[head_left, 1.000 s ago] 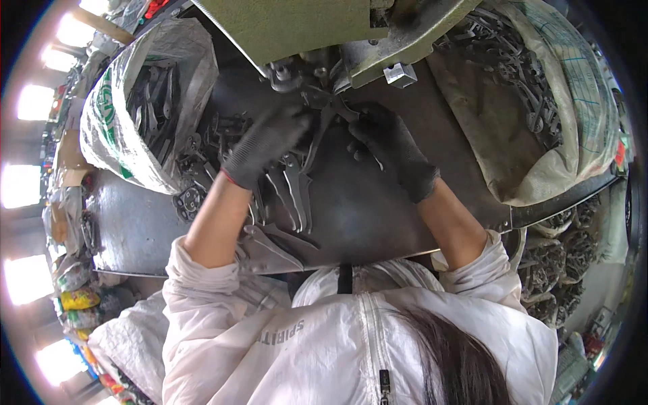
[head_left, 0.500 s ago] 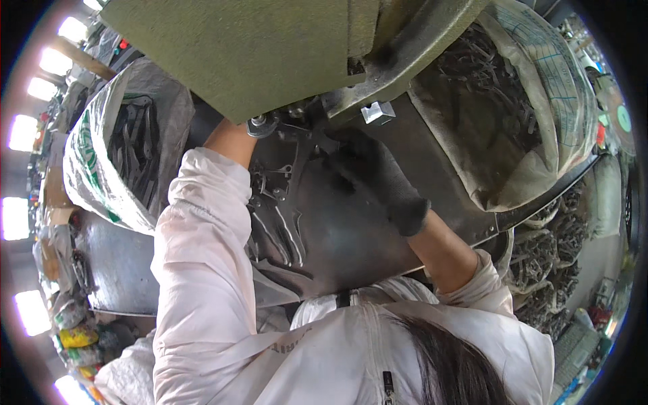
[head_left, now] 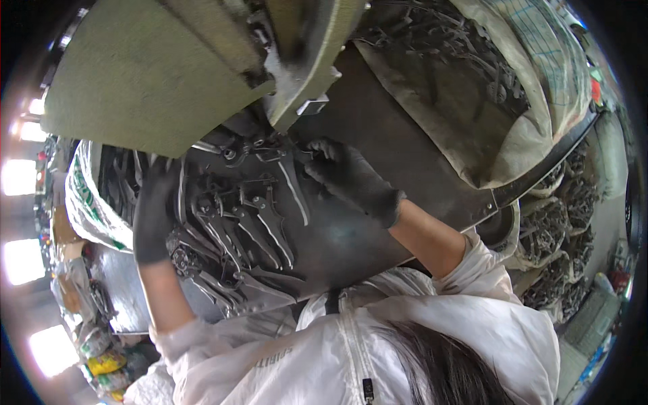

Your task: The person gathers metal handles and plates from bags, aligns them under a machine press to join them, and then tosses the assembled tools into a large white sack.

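Note:
My left hand (head_left: 154,212), in a dark glove, is over the left side of the metal table, beside the left sack. Motion smears its fingers near a long grey metal part, so I cannot tell whether they hold it. My right hand (head_left: 354,181), also gloved, is closed just right of the machine head, its fingers bent together. What they pinch, if anything, is hidden. Next to those fingertips lies a dark metal plier-like tool (head_left: 291,183) with a pale-edged handle. Several similar plier-like tools (head_left: 260,226) lie in a cluster between my hands.
A large green machine (head_left: 155,74) overhangs the far left of the table. Metal parts fill a white sack (head_left: 84,196) at left and a bigger open sack (head_left: 466,152) at right. The bare tabletop (head_left: 344,243) reaches toward my body. Bags of parts (head_left: 553,250) stand beyond the right edge.
My left hand has come out from under the machine and moved left toward the sack. My right hand stays beside the machine head. The view has shifted, showing more of the tool cluster.

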`<state>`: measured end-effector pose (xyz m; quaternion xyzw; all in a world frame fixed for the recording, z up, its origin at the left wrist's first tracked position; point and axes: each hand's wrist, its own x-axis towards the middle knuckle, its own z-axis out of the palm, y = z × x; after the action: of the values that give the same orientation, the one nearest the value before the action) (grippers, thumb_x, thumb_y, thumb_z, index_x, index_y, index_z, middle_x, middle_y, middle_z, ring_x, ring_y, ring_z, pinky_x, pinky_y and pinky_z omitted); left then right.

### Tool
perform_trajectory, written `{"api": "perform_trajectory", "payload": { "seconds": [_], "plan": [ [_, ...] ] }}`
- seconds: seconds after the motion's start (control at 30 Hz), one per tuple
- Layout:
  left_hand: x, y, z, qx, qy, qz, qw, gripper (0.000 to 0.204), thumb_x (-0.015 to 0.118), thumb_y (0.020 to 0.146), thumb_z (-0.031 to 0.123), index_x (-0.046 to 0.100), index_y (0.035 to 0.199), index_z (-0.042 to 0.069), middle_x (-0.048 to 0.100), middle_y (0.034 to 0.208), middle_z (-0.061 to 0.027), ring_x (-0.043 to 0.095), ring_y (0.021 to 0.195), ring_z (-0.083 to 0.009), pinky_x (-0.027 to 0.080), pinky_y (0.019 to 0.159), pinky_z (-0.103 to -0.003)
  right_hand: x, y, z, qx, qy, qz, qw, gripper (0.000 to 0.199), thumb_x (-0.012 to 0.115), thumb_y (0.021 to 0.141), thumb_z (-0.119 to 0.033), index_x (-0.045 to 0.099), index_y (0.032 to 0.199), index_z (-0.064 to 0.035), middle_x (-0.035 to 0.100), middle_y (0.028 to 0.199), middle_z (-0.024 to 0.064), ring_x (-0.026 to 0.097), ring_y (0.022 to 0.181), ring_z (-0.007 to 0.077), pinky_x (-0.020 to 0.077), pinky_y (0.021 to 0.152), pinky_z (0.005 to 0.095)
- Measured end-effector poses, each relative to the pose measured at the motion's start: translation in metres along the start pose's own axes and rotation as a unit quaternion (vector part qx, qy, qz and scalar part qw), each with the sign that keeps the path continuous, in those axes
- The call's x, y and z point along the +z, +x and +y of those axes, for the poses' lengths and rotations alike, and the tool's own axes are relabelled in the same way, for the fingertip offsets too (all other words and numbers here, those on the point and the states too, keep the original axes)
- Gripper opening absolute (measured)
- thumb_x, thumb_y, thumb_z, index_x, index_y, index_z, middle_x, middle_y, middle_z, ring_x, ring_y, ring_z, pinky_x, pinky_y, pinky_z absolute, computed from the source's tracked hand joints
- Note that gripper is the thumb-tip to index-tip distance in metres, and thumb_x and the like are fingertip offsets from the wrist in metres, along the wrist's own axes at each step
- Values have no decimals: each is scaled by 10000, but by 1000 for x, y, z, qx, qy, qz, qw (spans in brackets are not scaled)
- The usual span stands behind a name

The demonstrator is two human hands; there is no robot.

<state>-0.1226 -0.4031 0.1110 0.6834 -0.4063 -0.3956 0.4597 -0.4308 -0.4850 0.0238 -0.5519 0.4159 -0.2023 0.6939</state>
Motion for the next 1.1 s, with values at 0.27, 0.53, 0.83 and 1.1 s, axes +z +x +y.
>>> {"api": "perform_trajectory", "payload": {
  "seconds": [0.27,0.53,0.83,1.1],
  "plan": [
    [116,-65,14,-116,17,-246,962,558,774,856,167,627,1371,11,673,987,11,611,867,-98,511,735,-258,-4,8,32,-191,108,15,976,237,609,1025,-160,669,1179,10,682,903,90,681,839,174,562,775,368],
    [118,-25,-101,132,264,-84,952,193,639,998,119,581,1092,-40,666,984,-125,646,916,-207,514,829,-385,-306,93,85,-105,-595,486,632,379,627,961,-289,703,1210,-13,683,1202,321,653,1147,461,525,980,513],
    [100,-37,-76,18,-24,-60,998,386,523,1117,260,589,1358,-35,693,1182,-87,662,1044,-145,541,924,-320,-63,3,-8,-146,110,144,972,309,636,1038,-151,650,1316,-18,730,1118,78,663,869,103,520,674,217],
    [103,-31,-59,8,19,-105,994,441,463,1137,241,529,1430,-82,685,1283,-143,667,1120,-184,519,1008,-319,16,-4,-22,-80,105,26,991,329,658,1041,-179,656,1324,-11,745,1103,50,680,841,82,523,651,227]
  ]
}}
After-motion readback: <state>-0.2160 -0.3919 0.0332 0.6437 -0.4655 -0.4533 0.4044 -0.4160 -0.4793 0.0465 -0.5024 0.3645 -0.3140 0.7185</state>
